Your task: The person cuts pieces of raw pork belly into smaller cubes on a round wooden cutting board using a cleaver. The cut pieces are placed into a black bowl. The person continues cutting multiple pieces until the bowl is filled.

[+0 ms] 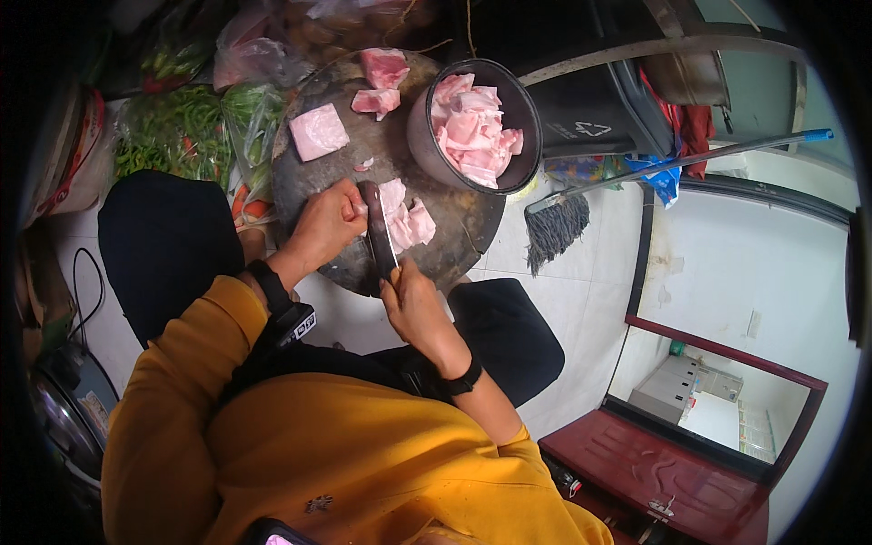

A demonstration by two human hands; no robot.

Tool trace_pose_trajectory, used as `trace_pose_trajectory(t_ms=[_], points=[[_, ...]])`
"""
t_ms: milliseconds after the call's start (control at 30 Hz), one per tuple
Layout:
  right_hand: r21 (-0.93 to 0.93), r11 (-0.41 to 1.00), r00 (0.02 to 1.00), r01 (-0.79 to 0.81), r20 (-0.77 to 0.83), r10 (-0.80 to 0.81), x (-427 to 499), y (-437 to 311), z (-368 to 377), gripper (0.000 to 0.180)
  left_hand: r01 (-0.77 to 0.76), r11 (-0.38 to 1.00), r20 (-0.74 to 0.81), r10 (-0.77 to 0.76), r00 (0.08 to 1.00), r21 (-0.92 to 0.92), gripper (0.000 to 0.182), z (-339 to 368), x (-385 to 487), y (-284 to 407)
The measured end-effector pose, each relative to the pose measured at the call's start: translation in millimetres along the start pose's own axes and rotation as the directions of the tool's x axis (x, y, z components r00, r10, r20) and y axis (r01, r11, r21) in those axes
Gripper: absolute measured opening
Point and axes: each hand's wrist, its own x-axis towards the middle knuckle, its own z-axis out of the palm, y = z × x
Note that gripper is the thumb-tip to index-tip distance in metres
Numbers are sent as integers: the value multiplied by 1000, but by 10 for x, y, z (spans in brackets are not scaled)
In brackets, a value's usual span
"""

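My right hand (419, 303) grips the handle of a cleaver (379, 228), its dark blade seen nearly edge-on above a round wooden chopping block (463, 228). Close against the blade's left side, my left hand (330, 218) has its fingers curled; whatever lies under them is hidden. Pale slices of fatty raw meat (409, 221) lie just right of the blade. Farther back on the block are a square slab of fat (319, 132), a small scrap (364, 165) and two redder meat chunks (384, 68). A deep dark-rimmed pot (424, 146) at the right holds several cut pieces (473, 129).
Plastic bags of green vegetables (174, 136) crowd the floor to the left. A mop (557, 228) lies right of the block, its handle slanting past a black bin (589, 112). My knees (170, 252) flank the block. A red door (654, 463) stands lower right.
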Motion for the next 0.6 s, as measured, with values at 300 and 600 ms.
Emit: trace_pose_trajectory(t_ms=[300,600], points=[[81,995,996,-61,-55,66,3,71,0,21,26,998,2,-26,1000,-62,20,-28,2,60],[111,988,994,-111,37,107,-368,-113,-178,21,47,993,12,-46,999,-108,16,19,13,43]])
